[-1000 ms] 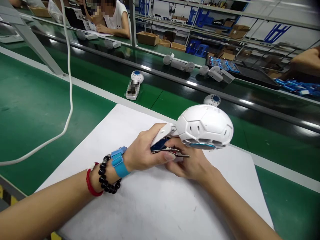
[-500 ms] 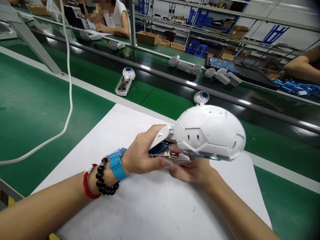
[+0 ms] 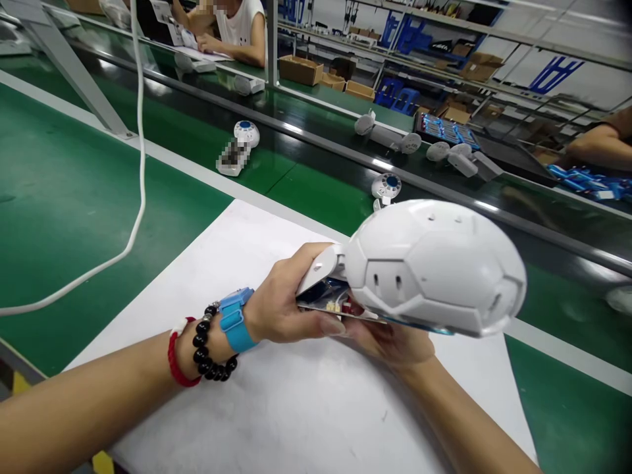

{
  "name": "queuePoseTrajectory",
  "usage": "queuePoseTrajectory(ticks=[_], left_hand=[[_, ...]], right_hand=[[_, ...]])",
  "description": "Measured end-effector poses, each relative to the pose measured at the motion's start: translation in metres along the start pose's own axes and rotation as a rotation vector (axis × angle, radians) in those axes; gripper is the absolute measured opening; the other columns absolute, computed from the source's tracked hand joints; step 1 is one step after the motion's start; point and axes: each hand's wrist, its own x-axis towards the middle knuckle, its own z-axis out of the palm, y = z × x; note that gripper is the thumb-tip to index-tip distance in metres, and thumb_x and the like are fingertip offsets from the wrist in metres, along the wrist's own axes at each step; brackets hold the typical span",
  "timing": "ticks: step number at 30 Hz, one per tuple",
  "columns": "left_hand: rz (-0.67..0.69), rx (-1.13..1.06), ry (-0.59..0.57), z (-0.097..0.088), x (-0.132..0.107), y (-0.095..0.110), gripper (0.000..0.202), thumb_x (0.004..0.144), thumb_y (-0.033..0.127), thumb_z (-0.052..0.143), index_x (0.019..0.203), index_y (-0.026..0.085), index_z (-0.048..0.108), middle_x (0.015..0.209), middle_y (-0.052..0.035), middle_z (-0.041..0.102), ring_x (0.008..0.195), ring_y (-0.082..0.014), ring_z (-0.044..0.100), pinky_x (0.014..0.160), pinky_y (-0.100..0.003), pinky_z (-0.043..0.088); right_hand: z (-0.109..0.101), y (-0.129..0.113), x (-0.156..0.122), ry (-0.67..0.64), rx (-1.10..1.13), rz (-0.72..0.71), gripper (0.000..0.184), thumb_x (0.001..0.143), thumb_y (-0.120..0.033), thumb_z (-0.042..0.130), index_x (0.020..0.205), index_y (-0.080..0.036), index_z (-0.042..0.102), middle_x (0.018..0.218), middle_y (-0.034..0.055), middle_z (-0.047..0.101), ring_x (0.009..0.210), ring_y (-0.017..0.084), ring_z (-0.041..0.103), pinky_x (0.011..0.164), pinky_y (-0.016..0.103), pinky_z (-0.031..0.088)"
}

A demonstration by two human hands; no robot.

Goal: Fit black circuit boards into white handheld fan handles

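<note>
I hold a white device with a football-patterned round head above a white sheet. My left hand grips its white handle, where an open side shows a circuit board. A blue strap, black beads and a red cord circle that wrist. My right hand is under the head, fingers curled up against the handle's underside; most of it is hidden by the head.
A white cable hangs over the green bench at left. Similar white devices ride the dark conveyor beyond. A seated person works at the far side; another person's arm shows at right.
The device's head has swung up and toward the camera, looking larger. My right hand has slipped further under it. The devices on the conveyor have moved left.
</note>
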Motion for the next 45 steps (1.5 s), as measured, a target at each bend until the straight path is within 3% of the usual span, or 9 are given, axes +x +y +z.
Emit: queuePoseTrajectory(ticks=[3, 6, 12, 15, 20, 29, 38, 42, 45], left_hand=[[-0.023, 0.003, 0.005, 0.000, -0.002, -0.001, 0.056, 0.085, 0.052, 0.065, 0.129, 0.020, 0.051, 0.112, -0.0099, 0.066, 0.090, -0.0239, 0.068, 0.075, -0.033, 0.059], [-0.105, 0.013, 0.016, 0.000, -0.004, -0.001, 0.058, 0.086, 0.055, 0.063, 0.130, 0.020, 0.050, 0.112, -0.0102, 0.067, 0.092, -0.0248, 0.068, 0.077, -0.035, 0.059], [-0.131, 0.021, 0.034, 0.001, -0.005, 0.002, 0.059, 0.087, 0.056, 0.061, 0.132, 0.019, 0.050, 0.116, -0.0109, 0.067, 0.097, -0.0260, 0.067, 0.083, -0.036, 0.058], [-0.140, 0.014, 0.053, 0.002, -0.003, 0.005, 0.057, 0.090, 0.056, 0.058, 0.133, 0.020, 0.051, 0.120, -0.0107, 0.066, 0.100, -0.0255, 0.067, 0.084, -0.036, 0.058], [-0.204, 0.025, 0.112, 0.004, 0.000, 0.007, 0.061, 0.090, 0.063, 0.053, 0.129, 0.015, 0.054, 0.114, -0.0117, 0.068, 0.097, -0.0251, 0.067, 0.081, -0.035, 0.057], [-0.219, 0.043, 0.108, 0.006, 0.001, 0.004, 0.048, 0.094, 0.055, 0.053, 0.125, 0.019, 0.055, 0.110, -0.0072, 0.066, 0.096, -0.0187, 0.064, 0.081, -0.027, 0.053], [-0.902, -0.270, -0.108, 0.006, 0.013, 0.003, 0.058, 0.080, 0.052, 0.073, 0.121, 0.018, 0.050, 0.099, -0.0069, 0.059, 0.086, -0.0191, 0.064, 0.057, -0.025, 0.062], [-1.022, -0.431, -0.211, 0.003, 0.015, -0.002, 0.048, 0.077, 0.045, 0.078, 0.106, 0.014, 0.055, 0.104, -0.0099, 0.062, 0.098, -0.0219, 0.066, 0.065, -0.026, 0.064], [-1.066, -0.481, -0.213, 0.005, 0.014, -0.001, 0.050, 0.075, 0.043, 0.080, 0.108, 0.015, 0.055, 0.108, -0.0108, 0.063, 0.097, -0.0214, 0.067, 0.064, -0.024, 0.063]], right_hand=[[0.004, -0.005, 0.007, 0.188, -0.111, -0.286, 0.011, 0.090, -0.033, 0.066, 0.082, -0.027, 0.063, 0.058, -0.0013, 0.063, 0.050, 0.017, 0.060, 0.049, 0.030, 0.049], [0.008, -0.013, 0.015, 0.244, -0.165, -0.341, 0.011, 0.092, -0.030, 0.064, 0.083, -0.024, 0.061, 0.057, -0.0016, 0.062, 0.047, 0.016, 0.057, 0.046, 0.029, 0.044], [0.013, -0.017, 0.019, 0.275, -0.034, -0.268, 0.013, 0.097, -0.029, 0.055, 0.107, -0.027, 0.062, 0.063, 0.0002, 0.061, 0.055, 0.018, 0.058, 0.049, 0.030, 0.044], [0.017, -0.020, 0.019, 0.378, 0.111, -0.102, 0.031, 0.091, -0.038, 0.065, 0.119, -0.029, 0.054, 0.085, 0.0045, 0.065, 0.075, 0.022, 0.063, 0.067, 0.036, 0.054], [0.019, -0.027, 0.021, 0.256, 0.228, 0.097, 0.015, 0.096, -0.036, 0.058, 0.107, -0.025, 0.058, 0.094, 0.0049, 0.067, 0.087, 0.021, 0.065, 0.076, 0.036, 0.056], [0.024, -0.031, 0.022, 0.347, 0.311, 0.226, 0.008, 0.092, -0.022, 0.061, 0.101, -0.022, 0.063, 0.097, 0.0043, 0.071, 0.090, 0.020, 0.067, 0.078, 0.033, 0.057], [0.023, 0.009, 0.020, 0.466, 0.404, 0.548, 0.033, 0.084, -0.045, 0.067, 0.103, -0.018, 0.062, 0.098, 0.0086, 0.070, 0.086, 0.019, 0.066, 0.073, 0.030, 0.055], [0.020, 0.023, 0.017, 0.445, 0.561, 0.665, 0.045, 0.080, -0.049, 0.069, 0.111, -0.018, 0.058, 0.108, 0.0091, 0.068, 0.095, 0.020, 0.065, 0.080, 0.031, 0.054], [0.022, 0.018, 0.019, 0.429, 0.660, 0.742, 0.046, 0.078, -0.051, 0.071, 0.108, -0.018, 0.058, 0.098, 0.0053, 0.067, 0.084, 0.017, 0.064, 0.065, 0.026, 0.053]])
